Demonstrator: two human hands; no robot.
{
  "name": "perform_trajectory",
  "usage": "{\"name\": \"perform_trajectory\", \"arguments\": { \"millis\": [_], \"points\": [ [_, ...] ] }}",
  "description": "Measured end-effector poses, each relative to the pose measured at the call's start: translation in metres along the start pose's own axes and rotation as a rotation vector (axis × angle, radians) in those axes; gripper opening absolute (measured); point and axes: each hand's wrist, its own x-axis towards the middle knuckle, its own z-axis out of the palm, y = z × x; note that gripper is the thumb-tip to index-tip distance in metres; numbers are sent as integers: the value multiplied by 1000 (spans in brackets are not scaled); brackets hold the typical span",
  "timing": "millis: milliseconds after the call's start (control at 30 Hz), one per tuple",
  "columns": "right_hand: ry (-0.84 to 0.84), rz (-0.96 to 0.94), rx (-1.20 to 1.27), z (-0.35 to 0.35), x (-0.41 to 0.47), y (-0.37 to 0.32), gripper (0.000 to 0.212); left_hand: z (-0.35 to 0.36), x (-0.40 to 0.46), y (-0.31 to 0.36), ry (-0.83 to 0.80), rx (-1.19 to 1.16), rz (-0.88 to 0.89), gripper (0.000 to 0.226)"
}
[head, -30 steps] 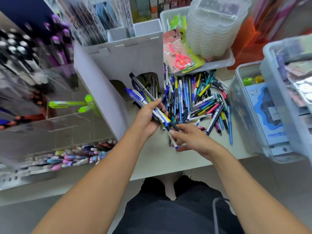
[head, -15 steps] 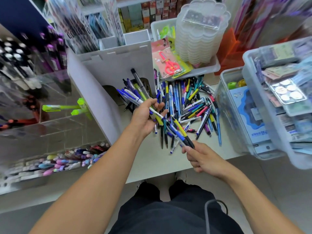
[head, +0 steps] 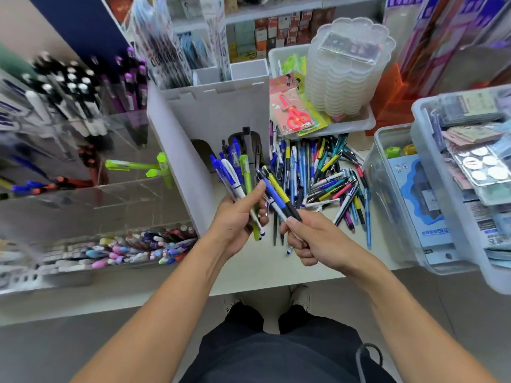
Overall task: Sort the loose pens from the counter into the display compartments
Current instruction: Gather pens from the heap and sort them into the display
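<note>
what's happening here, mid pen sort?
A person stands at a shop counter sorting pens. The left hand holds a fanned bunch of pens, mostly blue, white and green. The right hand has a grip on a few more pens, blue and yellow among them, angled toward the left-hand bunch. A big loose pile lies on the counter. The clear display compartments at left already hold pens.

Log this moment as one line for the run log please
left hand: grips pen bunch | right hand: pinches a few pens | pen pile: on counter
</note>
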Motion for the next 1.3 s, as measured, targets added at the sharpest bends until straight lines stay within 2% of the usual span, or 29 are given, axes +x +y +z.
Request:
{"name": "perform_trajectory", "arguments": {
  "millis": [100,200,267,400,533,667,800,900,967,1033,1167,1233,1300],
  "points": [
    [-25,-31,-120,20,-5,-22,26,-11,-22,20,53,-3,66,21],
    [-10,-149,-380,45,-10,-45,24,-16,-42,37,90,-74,152,18],
    [-24,-225,-512,59,-17,-60,23,-19,-58,49,98,-78,222,25],
    [-144,-266,-622,79,-30,-88,22,-34,-89,67,123,-21,335,15],
    [-254,-313,-864,106,-22,-110,27,-63,-107,79,209,-31,391,8],
    [-335,-363,-997,140,-1,-120,34,-98,-119,86,265,-114,395,21],
    [-377,-378,-861,160,16,-129,42,-124,-128,85,270,-204,389,15],
    [-205,-406,-597,172,31,-143,26,-137,-130,89,299,-222,391,16],
    [-105,-491,-542,186,42,-156,14,-146,-132,93,299,-210,393,21],
    [-142,-503,-527,203,53,-165,13,-154,-133,97,297,-196,401,31],
    [-231,-359,-404,224,68,-174,17,-165,-129,104,332,-254,390,41],
    [-211,-355,-335,230,71,-176,21,-169,-127,109,352,-286,375,46],
    [-132,-423,-257,235,69,-183,23,-179,-126,115,386,-334,349,37]
  ]
}}
